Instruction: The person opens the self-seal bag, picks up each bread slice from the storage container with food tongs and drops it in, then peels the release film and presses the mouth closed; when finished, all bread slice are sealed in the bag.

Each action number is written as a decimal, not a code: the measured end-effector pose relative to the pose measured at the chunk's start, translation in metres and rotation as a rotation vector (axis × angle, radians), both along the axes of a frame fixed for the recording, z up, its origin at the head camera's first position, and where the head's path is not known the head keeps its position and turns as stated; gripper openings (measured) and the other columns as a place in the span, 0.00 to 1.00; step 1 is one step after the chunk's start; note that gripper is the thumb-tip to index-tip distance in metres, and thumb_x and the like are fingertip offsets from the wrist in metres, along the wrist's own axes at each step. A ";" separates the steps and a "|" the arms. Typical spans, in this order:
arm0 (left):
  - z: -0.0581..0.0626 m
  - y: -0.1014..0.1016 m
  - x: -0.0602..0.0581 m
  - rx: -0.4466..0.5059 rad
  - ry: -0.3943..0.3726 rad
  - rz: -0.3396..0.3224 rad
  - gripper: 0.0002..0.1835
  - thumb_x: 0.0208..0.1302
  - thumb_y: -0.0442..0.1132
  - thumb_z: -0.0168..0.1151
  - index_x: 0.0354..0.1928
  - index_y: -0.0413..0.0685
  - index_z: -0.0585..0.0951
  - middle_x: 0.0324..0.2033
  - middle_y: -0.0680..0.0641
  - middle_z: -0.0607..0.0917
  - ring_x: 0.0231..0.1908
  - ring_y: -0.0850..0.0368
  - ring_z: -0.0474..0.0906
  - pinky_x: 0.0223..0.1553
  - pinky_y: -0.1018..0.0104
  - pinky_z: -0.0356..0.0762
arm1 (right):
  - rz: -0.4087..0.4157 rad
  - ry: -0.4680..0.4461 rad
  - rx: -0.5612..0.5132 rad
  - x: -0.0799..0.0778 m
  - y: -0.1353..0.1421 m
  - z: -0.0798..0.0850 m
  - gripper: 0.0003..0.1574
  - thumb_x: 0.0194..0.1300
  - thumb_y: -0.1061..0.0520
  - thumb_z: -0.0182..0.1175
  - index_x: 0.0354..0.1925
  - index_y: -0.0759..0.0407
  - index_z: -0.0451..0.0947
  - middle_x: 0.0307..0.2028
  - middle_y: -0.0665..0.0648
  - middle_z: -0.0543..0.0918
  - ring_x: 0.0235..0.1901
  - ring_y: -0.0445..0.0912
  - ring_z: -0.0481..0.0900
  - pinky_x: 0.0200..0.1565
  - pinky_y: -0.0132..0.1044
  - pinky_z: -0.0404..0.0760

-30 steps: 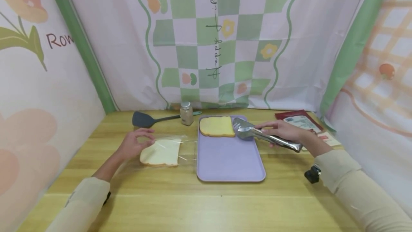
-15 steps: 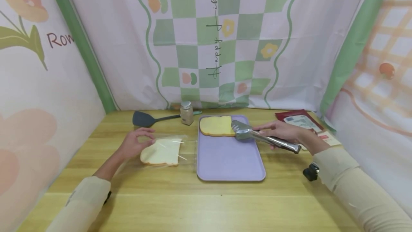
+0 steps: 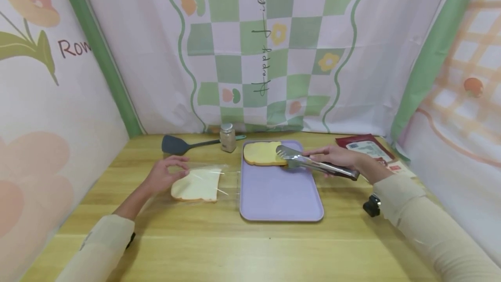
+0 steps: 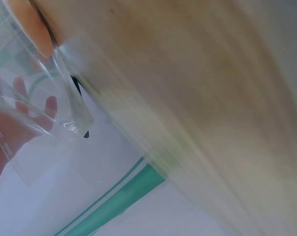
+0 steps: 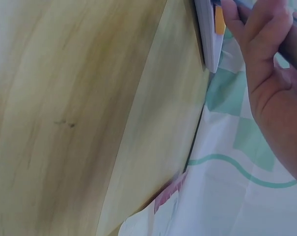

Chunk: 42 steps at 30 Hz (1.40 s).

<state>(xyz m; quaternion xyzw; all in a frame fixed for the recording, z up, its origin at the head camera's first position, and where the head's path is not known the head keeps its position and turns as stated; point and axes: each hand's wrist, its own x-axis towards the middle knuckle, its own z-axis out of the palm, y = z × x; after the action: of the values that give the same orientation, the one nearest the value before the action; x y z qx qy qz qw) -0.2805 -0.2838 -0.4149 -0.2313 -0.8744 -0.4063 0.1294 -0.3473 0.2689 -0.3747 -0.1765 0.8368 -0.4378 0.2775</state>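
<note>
The right hand (image 3: 336, 155) grips a pair of metal tongs (image 3: 328, 168), whose upper tip lies over the right end of a yellow bread slice (image 3: 261, 153). This slice rests flat on the far part of a purple tray (image 3: 279, 199). To the left of the tray, a pale bread slice (image 3: 197, 186) lies inside a clear plastic bag (image 3: 230, 182). The left hand (image 3: 163, 175) is at this bag with fingers loosely bent; whether they pinch the plastic, one cannot tell. Behind stand a jar (image 3: 228, 140) and, lying, a spatula (image 3: 176, 145).
</note>
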 end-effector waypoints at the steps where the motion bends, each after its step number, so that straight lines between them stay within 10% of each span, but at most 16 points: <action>1: 0.000 0.000 0.000 0.001 -0.001 -0.002 0.05 0.58 0.32 0.71 0.36 0.40 0.86 0.53 0.36 0.83 0.58 0.34 0.74 0.64 0.32 0.58 | 0.003 0.000 0.002 -0.001 -0.001 0.000 0.31 0.74 0.46 0.55 0.71 0.52 0.68 0.46 0.70 0.83 0.24 0.52 0.83 0.23 0.36 0.81; 42: 0.000 0.001 0.001 0.025 -0.018 0.003 0.08 0.59 0.31 0.71 0.39 0.36 0.86 0.53 0.34 0.82 0.58 0.33 0.73 0.64 0.32 0.59 | -0.049 0.077 -0.097 0.007 -0.015 -0.027 0.23 0.73 0.53 0.57 0.60 0.64 0.71 0.33 0.61 0.80 0.23 0.46 0.78 0.18 0.34 0.76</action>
<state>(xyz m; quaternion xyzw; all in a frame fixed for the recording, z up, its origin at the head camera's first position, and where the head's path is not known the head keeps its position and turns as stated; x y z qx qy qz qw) -0.2796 -0.2832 -0.4148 -0.2248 -0.8707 -0.4191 0.1252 -0.3407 0.2535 -0.4019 -0.1856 0.8287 -0.4774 0.2255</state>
